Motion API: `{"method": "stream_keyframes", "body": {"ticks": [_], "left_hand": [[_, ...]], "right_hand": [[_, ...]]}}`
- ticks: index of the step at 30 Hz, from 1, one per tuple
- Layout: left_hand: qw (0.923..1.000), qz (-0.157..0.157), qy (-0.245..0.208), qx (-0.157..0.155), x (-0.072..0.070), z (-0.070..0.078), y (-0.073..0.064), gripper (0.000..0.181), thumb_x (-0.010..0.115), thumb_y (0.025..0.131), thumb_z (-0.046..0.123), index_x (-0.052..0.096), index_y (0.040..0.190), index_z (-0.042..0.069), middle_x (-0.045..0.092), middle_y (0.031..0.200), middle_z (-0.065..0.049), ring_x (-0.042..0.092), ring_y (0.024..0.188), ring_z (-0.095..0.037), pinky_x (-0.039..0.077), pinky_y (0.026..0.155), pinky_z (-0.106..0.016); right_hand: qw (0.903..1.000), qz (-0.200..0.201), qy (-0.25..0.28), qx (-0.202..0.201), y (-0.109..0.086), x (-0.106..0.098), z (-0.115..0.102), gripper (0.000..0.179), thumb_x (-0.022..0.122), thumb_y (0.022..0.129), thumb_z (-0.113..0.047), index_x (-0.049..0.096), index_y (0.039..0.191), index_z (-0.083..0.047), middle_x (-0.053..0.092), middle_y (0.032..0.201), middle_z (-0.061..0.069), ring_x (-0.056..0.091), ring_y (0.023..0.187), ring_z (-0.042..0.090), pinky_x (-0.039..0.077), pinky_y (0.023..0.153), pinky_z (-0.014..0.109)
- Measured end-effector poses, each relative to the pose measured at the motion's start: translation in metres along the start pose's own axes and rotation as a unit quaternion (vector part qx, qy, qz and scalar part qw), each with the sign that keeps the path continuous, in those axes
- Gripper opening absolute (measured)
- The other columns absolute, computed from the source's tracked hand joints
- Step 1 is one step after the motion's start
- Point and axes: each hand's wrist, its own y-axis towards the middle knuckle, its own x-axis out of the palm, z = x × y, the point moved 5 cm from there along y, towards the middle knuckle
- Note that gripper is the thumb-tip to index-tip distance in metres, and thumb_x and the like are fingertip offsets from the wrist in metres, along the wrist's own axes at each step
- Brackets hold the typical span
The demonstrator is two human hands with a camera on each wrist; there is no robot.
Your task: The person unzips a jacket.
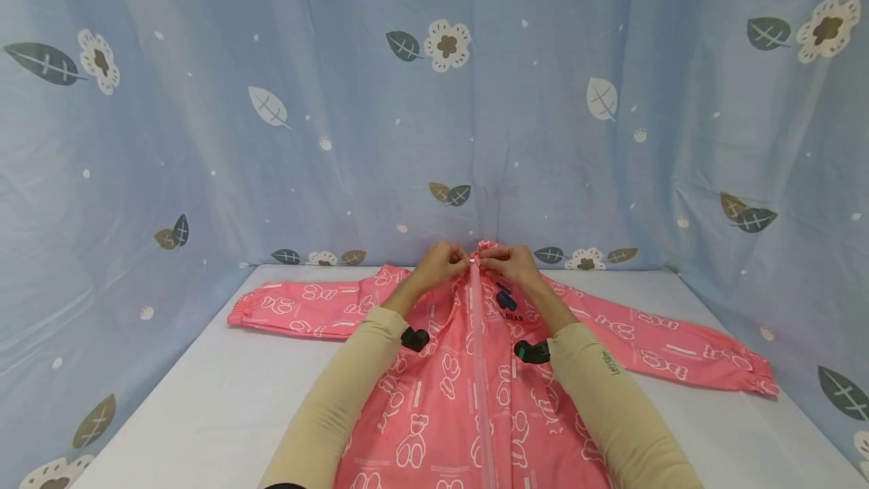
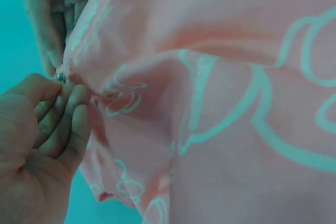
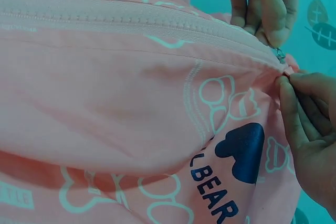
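A pink jacket (image 1: pixel 444 368) with white bear outlines lies front up, its sleeves spread to both sides. Its pale pink zipper (image 3: pixel 131 19) runs up the middle, the teeth joined along the stretch seen in the right wrist view. At the collar, my left hand (image 1: pixel 437 266) pinches the small metal zipper pull (image 1: pixel 472 260) between thumb and fingertips. Just across from it, my right hand (image 1: pixel 514 266) pinches the collar edge beside the zipper top. Both hands' fingertips nearly meet there, as the left wrist view also shows around the zipper slider (image 2: pixel 61 77).
The jacket rests on a white table (image 1: pixel 204 398). A blue curtain (image 1: pixel 529 134) with leaves and flowers hangs behind and along both sides, close to the collar. The left sleeve cuff (image 1: pixel 237 312) and right sleeve cuff (image 1: pixel 763 379) lie near the table's side edges.
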Motion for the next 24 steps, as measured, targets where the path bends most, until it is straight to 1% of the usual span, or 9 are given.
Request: {"method": "stream_keyframes", "body": {"ticks": [5,11,14,18,24], "left_hand": [[0.9997,-0.008,0.013,0.018,0.002,0.005,-0.001,0.012,0.067,0.091,0.011,0.075,0.094,0.002,0.074,0.083,-0.010,0.065,0.071,-0.009,0.051,0.065,-0.018],[0.9993,-0.013,0.024,0.025,0.002,0.007,-0.003,0.012,0.066,0.092,0.012,0.075,0.094,0.004,0.074,0.083,-0.008,0.063,0.070,-0.007,0.050,0.066,-0.018],[0.9991,-0.022,0.018,0.030,0.001,0.008,-0.005,0.011,0.066,0.091,0.010,0.074,0.094,0.004,0.074,0.083,-0.008,0.062,0.070,-0.006,0.050,0.065,-0.017],[0.9985,-0.033,0.011,0.042,0.002,0.010,-0.008,0.010,0.065,0.091,0.008,0.073,0.092,0.003,0.072,0.079,-0.009,0.058,0.066,-0.005,0.048,0.062,-0.016],[0.9968,-0.053,0.007,0.058,0.004,0.011,-0.011,0.010,0.063,0.090,0.007,0.073,0.090,0.005,0.068,0.072,-0.006,0.054,0.061,-0.003,0.046,0.059,-0.017]], "right_hand": [[0.9978,0.006,0.063,0.020,-0.001,-0.003,0.001,0.031,0.070,0.090,-0.015,0.070,0.118,-0.002,0.072,0.115,0.016,0.069,0.076,0.003,0.059,0.073,0.022],[0.9980,0.011,0.060,0.014,0.000,-0.005,0.003,0.030,0.071,0.089,-0.015,0.071,0.116,-0.002,0.073,0.111,0.016,0.071,0.079,0.006,0.059,0.076,0.026],[0.9980,0.012,0.061,0.013,0.000,-0.004,0.003,0.029,0.072,0.088,-0.015,0.072,0.115,-0.002,0.074,0.109,0.015,0.071,0.077,0.006,0.059,0.075,0.025],[0.9976,0.012,0.067,0.010,-0.001,-0.005,0.002,0.030,0.072,0.089,-0.014,0.071,0.115,0.000,0.074,0.108,0.016,0.072,0.075,0.006,0.059,0.073,0.025],[0.9980,0.017,0.057,0.020,-0.001,-0.006,0.004,0.030,0.073,0.088,-0.015,0.072,0.115,-0.002,0.075,0.105,0.014,0.071,0.073,0.005,0.059,0.070,0.022]]}}
